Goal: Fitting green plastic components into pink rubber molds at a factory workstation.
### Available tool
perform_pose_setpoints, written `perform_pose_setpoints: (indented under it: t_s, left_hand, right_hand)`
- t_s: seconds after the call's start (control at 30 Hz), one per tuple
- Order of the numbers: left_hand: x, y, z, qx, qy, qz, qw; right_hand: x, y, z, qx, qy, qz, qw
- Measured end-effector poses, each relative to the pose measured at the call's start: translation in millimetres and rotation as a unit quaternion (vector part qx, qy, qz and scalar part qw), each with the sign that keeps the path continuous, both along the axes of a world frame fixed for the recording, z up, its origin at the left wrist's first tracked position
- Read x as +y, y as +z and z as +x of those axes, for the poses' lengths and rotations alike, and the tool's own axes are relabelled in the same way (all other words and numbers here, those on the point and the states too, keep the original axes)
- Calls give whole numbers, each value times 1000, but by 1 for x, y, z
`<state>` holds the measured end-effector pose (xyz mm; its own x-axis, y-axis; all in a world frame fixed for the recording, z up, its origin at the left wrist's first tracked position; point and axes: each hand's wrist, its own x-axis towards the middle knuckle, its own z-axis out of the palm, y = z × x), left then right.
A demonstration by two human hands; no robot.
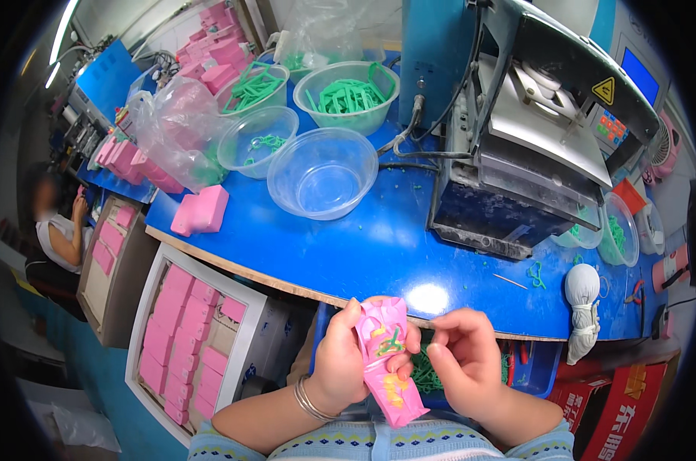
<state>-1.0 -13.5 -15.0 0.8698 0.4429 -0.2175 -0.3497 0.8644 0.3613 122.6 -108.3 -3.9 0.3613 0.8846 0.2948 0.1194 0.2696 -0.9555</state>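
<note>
My left hand (346, 357) grips a pink rubber mold (395, 396), folded open near the front edge of the blue table. Yellow marks and a small green piece (391, 343) show on its face. Just to the right, my right hand (465, 357) is raised with fingers curled and thumb close to the forefinger. Whatever is between those fingertips, if anything, is too small to make out. Below the hands, a heap of green pieces (425, 373) lies near a blue bin (546, 367), partly hidden by my hands.
On the blue table (348, 257) stand a clear bowl (323, 201), a bowl of green sticks (352, 119) and a pink block (202, 210). A machine (509, 184) fills the right back. A white wrapped bundle (582, 288) lies right. Pink blocks fill a box (144, 330); another person (67, 238) sits far left.
</note>
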Motion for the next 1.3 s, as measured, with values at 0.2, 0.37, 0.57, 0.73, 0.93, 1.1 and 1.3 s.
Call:
perform_pose_setpoints:
  t_s: [0.2, 0.37, 0.57, 0.73, 0.93, 1.1, 1.3]
  left_hand:
    - [-7, -3, 3, 132, 14, 88, 987]
    - [-4, -6, 1, 142, -11, 126, 982]
    - [5, -7, 0, 130, -75, 259, 954]
    - [3, -14, -2, 177, -62, 451, 872]
    - [-2, -15, -1, 157, -33, 363, 918]
    - [-2, -7, -2, 89, -32, 229, 969]
    - [-3, -8, -2, 68, -65, 125, 988]
  right_hand:
    - [24, 30, 18, -289, 29, -7, 957]
    - [26, 30, 20, -346, 68, 3, 936]
    - [26, 29, 23, -388, 51, 6, 920]
    - [18, 34, 7, -353, 56, 27, 933]
    - [16, 28, 6, -345, 5, 91, 934]
    - [16, 32, 23, -341, -21, 35, 939]
    - [18, 25, 32, -329, 51, 5, 943]
